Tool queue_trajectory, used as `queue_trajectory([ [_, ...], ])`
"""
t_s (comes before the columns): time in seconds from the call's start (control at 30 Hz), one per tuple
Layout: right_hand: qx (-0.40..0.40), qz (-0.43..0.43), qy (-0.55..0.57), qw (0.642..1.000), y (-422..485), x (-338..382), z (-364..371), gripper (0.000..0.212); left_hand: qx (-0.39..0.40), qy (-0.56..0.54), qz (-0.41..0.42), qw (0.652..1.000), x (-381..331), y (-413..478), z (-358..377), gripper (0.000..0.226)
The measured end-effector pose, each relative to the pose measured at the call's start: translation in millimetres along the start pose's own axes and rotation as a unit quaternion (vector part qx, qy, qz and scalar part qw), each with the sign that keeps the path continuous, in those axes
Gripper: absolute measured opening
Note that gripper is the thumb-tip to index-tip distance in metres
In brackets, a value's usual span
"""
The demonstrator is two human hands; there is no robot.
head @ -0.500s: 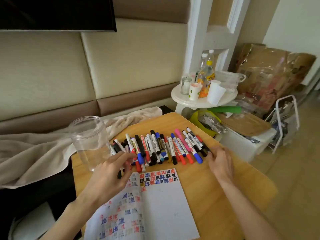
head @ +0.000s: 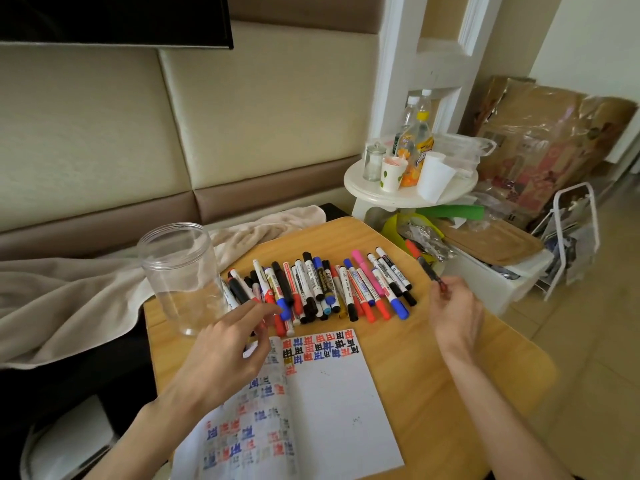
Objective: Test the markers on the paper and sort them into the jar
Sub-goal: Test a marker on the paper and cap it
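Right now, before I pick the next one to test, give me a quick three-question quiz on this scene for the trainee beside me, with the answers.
1. True or false: the jar already has markers inside it.
2. Pick one. The right hand holds: A) a marker, B) a ruler, C) a pair of scissors.
3. Fill in the blank: the cap on that marker is ____ in colour.

Key: 1 false, the jar is empty. 2 A. 3 red.
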State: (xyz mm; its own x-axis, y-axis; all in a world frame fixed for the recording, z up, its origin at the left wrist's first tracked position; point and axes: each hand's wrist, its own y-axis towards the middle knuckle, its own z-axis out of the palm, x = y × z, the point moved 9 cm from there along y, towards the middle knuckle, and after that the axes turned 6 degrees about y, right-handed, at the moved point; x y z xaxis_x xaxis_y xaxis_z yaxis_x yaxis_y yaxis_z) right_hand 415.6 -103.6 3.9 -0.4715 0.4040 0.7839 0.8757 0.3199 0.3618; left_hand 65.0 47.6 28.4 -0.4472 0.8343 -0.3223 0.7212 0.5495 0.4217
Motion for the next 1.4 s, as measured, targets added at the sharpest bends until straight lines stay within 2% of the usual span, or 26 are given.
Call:
queue_trajectory([
  [0.07, 0.042, -0.001, 0.112, 0.993, -14, 22, -5, 0.013, -0.002, -0.010, -0.001, 1.000, -5, 0, -1, 0.045],
  [0.17, 0.191, 0.035, 0.269, 0.943, -52, 50, 10, 0.014, -0.013, -0.018, 0.005, 1.000, -14, -1, -1, 0.057],
  [0.23, 0.279, 0.057, 0.309, 0.908, -84, 61, 23, 0.018, -0.012, -0.025, 0.008, 1.000, -21, 0, 0, 0.069],
  [0.3, 0.326, 0.081, 0.329, 0.882, -108, 64, 31, 0.021, -0.010, -0.022, 0.005, 1.000, -21, 2, 3, 0.075],
  [0.37, 0.353, 0.096, 0.342, 0.866, -124, 65, 34, 0.022, -0.007, -0.012, 0.007, 1.000, -21, 5, 6, 0.068],
  [0.5, 0.352, 0.126, 0.379, 0.846, -137, 63, 34, 0.021, -0.012, -0.060, 0.007, 0.998, -21, 9, 7, 0.025],
  [0.57, 0.335, 0.168, 0.431, 0.821, -145, 61, 36, 0.024, -0.012, -0.078, 0.005, 0.997, -24, 8, 8, 0.020],
  [0.63, 0.336, 0.202, 0.462, 0.796, -157, 63, 44, 0.030, -0.002, -0.101, 0.008, 0.995, -30, 6, 11, 0.025],
  [0.7, 0.352, 0.188, 0.452, 0.798, -170, 74, 52, 0.027, 0.011, -0.119, 0.023, 0.993, -40, 3, 15, 0.030],
  [0.77, 0.349, 0.161, 0.435, 0.815, -176, 81, 57, 0.026, 0.026, -0.124, 0.043, 0.991, -46, 1, 19, 0.030],
  [0.9, 0.341, 0.165, 0.416, 0.827, -176, 74, 60, 0.031, 0.048, -0.108, 0.049, 0.992, -45, -5, 24, 0.029],
  [1.0, 0.328, 0.182, 0.421, 0.826, -173, 67, 58, 0.032, 0.047, -0.085, 0.021, 0.995, -40, -10, 22, 0.035],
  [1.1, 0.273, 0.234, 0.454, 0.815, -153, 49, 47, 0.031, 0.026, -0.080, -0.021, 0.996, -18, -12, 9, 0.035],
  [1.2, 0.246, 0.237, 0.445, 0.828, -135, 38, 41, 0.025, 0.027, -0.093, -0.058, 0.994, 9, -15, -1, 0.026],
  [1.4, 0.287, 0.191, 0.385, 0.856, -149, 41, 57, 0.013, 0.092, -0.103, -0.029, 0.990, 3, -26, 14, 0.028],
])
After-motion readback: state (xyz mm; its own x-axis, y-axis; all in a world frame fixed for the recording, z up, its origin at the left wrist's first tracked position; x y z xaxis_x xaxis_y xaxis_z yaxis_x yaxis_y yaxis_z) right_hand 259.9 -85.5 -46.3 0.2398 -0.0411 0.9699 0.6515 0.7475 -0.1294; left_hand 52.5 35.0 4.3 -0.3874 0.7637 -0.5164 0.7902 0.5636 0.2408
